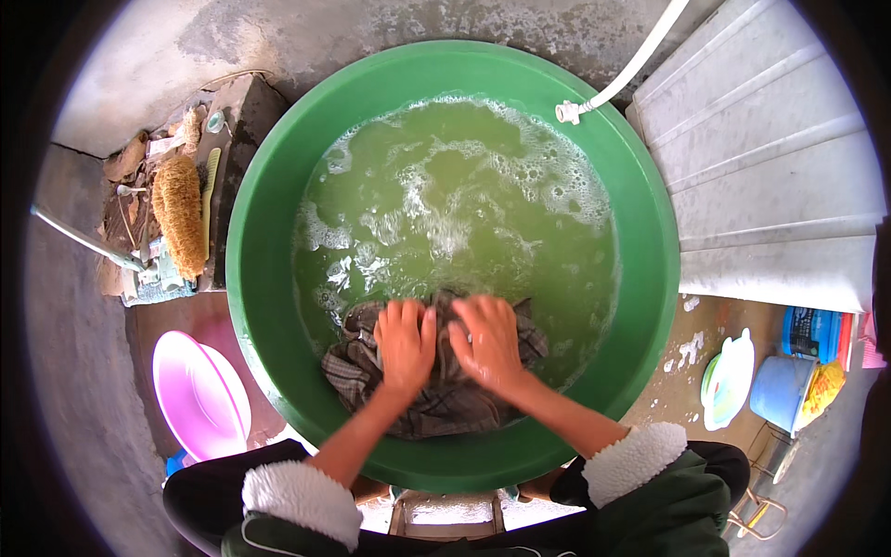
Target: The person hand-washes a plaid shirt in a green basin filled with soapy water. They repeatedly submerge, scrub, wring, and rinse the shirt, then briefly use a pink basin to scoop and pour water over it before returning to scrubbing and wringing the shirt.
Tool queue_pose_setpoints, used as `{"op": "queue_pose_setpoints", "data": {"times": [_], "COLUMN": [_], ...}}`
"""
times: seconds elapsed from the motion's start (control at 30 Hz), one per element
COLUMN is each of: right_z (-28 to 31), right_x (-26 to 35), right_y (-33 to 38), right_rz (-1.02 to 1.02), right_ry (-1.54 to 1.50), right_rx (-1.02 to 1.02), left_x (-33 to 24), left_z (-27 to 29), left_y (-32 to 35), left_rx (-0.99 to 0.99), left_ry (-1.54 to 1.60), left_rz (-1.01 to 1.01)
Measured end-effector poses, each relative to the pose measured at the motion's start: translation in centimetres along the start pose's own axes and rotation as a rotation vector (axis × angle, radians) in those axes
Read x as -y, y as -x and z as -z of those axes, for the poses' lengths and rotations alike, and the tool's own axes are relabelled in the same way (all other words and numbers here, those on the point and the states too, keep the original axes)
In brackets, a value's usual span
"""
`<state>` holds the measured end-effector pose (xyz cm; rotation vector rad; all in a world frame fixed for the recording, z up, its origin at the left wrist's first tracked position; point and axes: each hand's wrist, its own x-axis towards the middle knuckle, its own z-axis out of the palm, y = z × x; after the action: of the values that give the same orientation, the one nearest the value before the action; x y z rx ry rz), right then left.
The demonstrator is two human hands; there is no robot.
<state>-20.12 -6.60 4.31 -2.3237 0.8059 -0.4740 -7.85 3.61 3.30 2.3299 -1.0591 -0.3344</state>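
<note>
A brown and grey checked cloth lies bunched and wet at the near side of a big round green tub, partly under cloudy greenish water. Both my hands are on it, side by side. My left hand has its fingers bent down over the cloth, thumb to the right. My right hand, a little smeared by motion, grips the cloth too, its thumb toward the left hand. Foam floats on the water, with splashes just beyond my fingers. The kind of garment cannot be made out.
A white hose hangs over the tub's far right rim. On a ledge at left lie a loofah and a yellow-green comb. Below is a pink basin. A light panel, a blue bucket and basins stand at right.
</note>
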Motion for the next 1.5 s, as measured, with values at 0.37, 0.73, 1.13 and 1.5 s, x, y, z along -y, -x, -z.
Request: {"op": "queue_pose_setpoints", "data": {"times": [0.37, 0.73, 1.13, 1.5], "right_z": [-5.8, -7.5, -5.7, 0.2], "right_x": [-6.4, -9.6, -8.2, -6.9], "right_y": [0.2, -3.7, -1.2, 6.2], "right_rz": [-0.084, -0.53, -0.168, -0.082], "right_ry": [0.008, -0.127, 0.433, 0.311], "right_rx": [0.001, 0.091, -0.035, 0.051], "left_x": [3.5, 0.1, 17.7, 36.4], "left_z": [-6.0, -3.4, 43.5, 24.4], "left_y": [-1.0, -6.9, 4.0, 33.7], "left_rx": [0.016, 0.224, -0.056, -0.695], "left_ry": [0.05, -0.167, 0.194, 1.462], "left_rz": [-0.121, 0.105, 0.545, 1.446]}}
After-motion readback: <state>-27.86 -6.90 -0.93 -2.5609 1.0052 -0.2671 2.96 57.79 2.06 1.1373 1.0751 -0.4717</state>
